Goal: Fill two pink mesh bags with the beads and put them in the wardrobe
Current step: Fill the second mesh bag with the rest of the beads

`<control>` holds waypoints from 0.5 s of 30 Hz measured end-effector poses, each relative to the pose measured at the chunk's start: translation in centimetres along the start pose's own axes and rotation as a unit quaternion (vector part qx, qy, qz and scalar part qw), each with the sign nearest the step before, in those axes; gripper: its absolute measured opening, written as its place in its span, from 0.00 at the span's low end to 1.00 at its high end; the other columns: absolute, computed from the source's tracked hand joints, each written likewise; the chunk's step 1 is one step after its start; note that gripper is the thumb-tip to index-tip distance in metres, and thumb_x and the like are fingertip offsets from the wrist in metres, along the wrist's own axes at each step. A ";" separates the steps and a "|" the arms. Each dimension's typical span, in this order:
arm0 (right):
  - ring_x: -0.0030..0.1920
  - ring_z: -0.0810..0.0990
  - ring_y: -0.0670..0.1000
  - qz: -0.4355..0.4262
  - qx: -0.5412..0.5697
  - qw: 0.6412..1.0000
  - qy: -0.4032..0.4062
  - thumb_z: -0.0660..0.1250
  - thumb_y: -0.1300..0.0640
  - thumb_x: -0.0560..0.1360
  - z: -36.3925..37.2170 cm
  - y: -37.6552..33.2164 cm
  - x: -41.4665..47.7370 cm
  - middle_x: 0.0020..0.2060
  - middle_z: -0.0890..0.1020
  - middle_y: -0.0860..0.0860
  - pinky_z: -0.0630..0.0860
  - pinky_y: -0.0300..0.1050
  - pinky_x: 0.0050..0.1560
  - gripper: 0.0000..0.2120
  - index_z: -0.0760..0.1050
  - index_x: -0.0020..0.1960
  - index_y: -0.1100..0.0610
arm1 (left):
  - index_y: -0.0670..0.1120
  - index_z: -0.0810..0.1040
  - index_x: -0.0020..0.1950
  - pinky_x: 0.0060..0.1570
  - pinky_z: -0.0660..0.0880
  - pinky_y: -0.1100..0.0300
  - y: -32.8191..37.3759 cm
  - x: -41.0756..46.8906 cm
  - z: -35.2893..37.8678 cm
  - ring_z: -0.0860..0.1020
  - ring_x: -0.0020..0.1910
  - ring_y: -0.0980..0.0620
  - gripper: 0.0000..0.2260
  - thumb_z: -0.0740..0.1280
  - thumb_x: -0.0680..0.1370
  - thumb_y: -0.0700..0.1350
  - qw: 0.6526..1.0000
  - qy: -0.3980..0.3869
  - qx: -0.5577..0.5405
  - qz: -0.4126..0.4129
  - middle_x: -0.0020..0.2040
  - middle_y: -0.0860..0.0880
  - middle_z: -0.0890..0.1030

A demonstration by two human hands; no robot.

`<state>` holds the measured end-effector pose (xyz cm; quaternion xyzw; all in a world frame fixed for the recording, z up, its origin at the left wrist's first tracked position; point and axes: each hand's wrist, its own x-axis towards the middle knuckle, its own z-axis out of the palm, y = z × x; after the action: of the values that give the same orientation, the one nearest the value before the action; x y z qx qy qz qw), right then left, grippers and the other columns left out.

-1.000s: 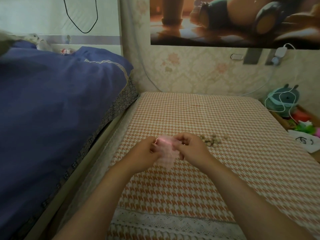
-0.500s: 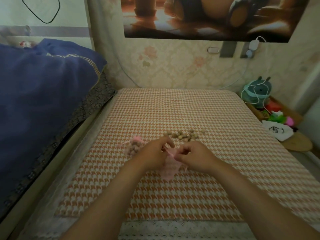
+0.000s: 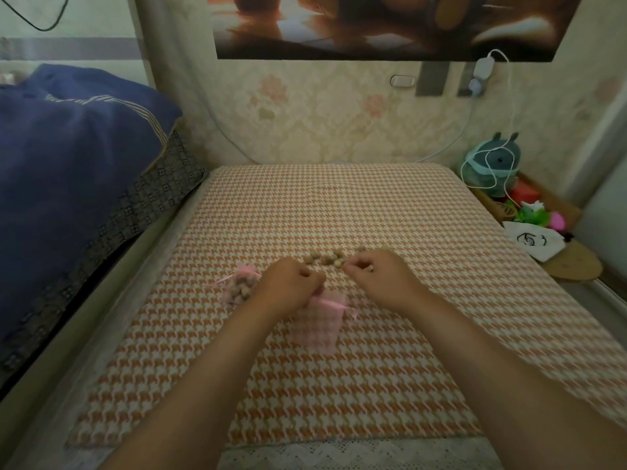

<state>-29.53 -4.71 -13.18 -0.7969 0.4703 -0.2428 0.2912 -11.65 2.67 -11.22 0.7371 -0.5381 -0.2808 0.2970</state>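
The left hand (image 3: 292, 287) is curled, knuckles up, pinching the mouth of the empty pink mesh bag (image 3: 324, 329), which lies flat on the checked cloth (image 3: 339, 395) and trails toward the person. The right hand (image 3: 381, 279), also knuckles up, closes thumb and forefinger on one of the loose beads (image 3: 327, 258) at the near edge of their small pile. Just left of the left hand lies the filled pink mesh bag (image 3: 241, 289). Both forearms reach in from below. On the right, a white pouch (image 3: 532, 239) bears a black drawn mark, too small to read.
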 end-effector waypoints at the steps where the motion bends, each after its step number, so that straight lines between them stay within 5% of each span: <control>1: 0.49 0.83 0.50 0.004 -0.023 0.999 0.031 0.66 0.50 0.80 -0.1 0.3 0.4 0.48 0.84 0.42 0.81 0.50 0.51 0.07 0.83 0.51 0.44 | 0.43 0.86 0.36 0.39 0.80 0.50 0.0 0.1 0.0 0.78 0.30 0.48 0.14 0.70 0.77 0.50 1.000 0.008 -0.011 -0.015 0.30 0.44 0.83; 6: 0.51 0.80 0.51 0.000 -0.183 0.980 0.074 0.65 0.52 0.81 0.6 1.6 2.4 0.59 0.78 0.48 0.77 0.46 0.48 0.11 0.81 0.60 0.48 | 0.42 0.87 0.40 0.47 0.83 0.50 0.2 0.5 -0.5 0.81 0.34 0.50 0.06 0.75 0.74 0.45 0.993 0.017 -0.100 -0.067 0.35 0.44 0.85; 11: 0.48 0.80 0.52 -0.007 -0.262 0.963 0.064 0.68 0.45 0.78 1.9 1.8 3.3 0.57 0.77 0.50 0.75 0.44 0.45 0.12 0.82 0.58 0.49 | 0.47 0.84 0.42 0.37 0.78 0.59 0.1 0.7 -0.8 0.81 0.38 0.51 0.03 0.72 0.75 0.40 0.990 0.012 -0.138 -0.028 0.43 0.47 0.85; 15: 0.47 0.80 0.50 -0.011 -0.265 0.962 0.068 0.68 0.44 0.78 2.1 1.7 3.6 0.55 0.76 0.48 0.75 0.44 0.43 0.11 0.82 0.56 0.48 | 0.51 0.84 0.43 0.39 0.77 0.63 0.0 0.4 -1.1 0.81 0.41 0.54 0.06 0.71 0.76 0.40 0.989 -0.012 -0.145 0.002 0.45 0.53 0.83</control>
<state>-27.61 -8.07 -15.40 -0.8324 0.5276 -0.1663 0.0340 -10.75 2.42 -10.50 0.6820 -0.4966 -0.3641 0.3947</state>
